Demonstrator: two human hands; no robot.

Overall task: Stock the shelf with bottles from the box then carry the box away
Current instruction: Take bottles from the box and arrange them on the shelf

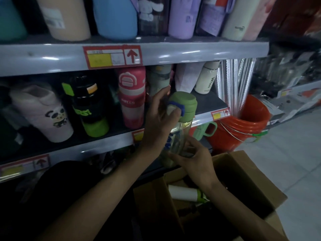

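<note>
The stocking step is in hand: one clear bottle [180,126] with a green cap is up out of the box and held in front of the middle shelf [107,145], not yet set down.

At the left of the frame that shelf already carries a panda-print bottle [50,115], a black and green bottle [88,108] and, toward the centre, a pink bottle [132,98]. Right of the pink one, behind the held cap, the shelf floor looks bare, so the next move probably calls for lifting the bottle over the shelf lip and standing it upright in that gap without knocking the pink bottle.

At centre frame the left hand [158,117] is closed around the bottle's neck, thumb pressing the white and blue spout tab on the cap. Just right and lower, the right hand [194,157] cups the bottle's base, fingers curled around it; the dim light makes the exact grip hard to read.

At lower right the cardboard box [246,180] stands open on the floor, with at least one white bottle [184,193] lying inside, so more stocking remains before it can be carried off.
</note>
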